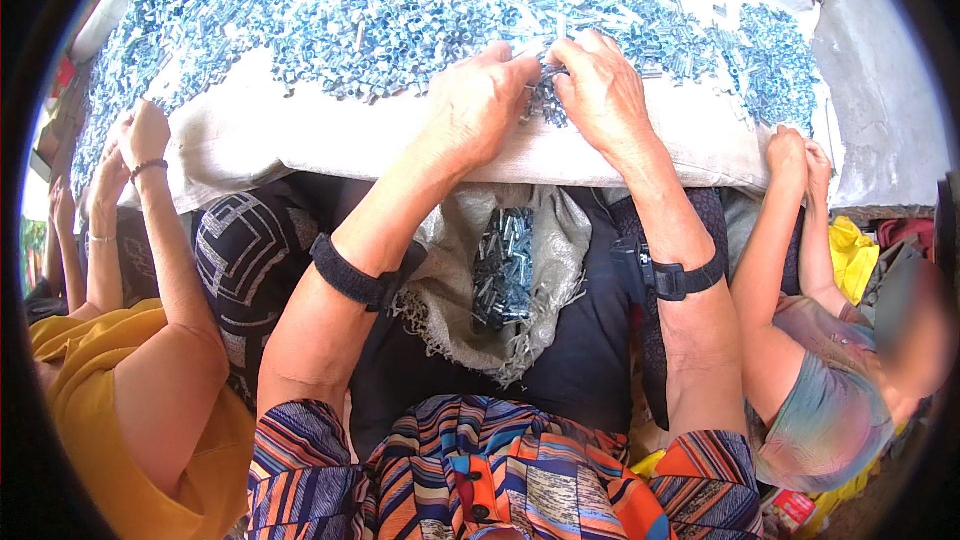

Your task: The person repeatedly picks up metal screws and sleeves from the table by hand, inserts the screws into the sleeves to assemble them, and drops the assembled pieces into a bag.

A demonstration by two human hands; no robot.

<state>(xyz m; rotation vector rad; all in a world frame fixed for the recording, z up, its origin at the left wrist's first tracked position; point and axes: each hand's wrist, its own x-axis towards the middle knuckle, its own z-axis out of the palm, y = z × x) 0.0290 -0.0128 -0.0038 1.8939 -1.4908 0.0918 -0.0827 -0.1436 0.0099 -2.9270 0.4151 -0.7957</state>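
My left hand is closed in a pinch at the near edge of a wide heap of small, shiny, bluish metal pieces. Close beside it, my right hand has its thumb and forefinger drawn together, the two sets of fingertips almost meeting. Whatever each pinch holds is too small and too hidden to make out. Between and below the hands lies a little cluster of darker metal pieces. The heap rests on a pale cloth spread over the work surface.
In my lap, an open woven sack with a frayed rim contains more metal pieces. People sit close on both sides: a yellow-sleeved person at left and a person in a blue-grey top at right, their hands at the cloth's edge.
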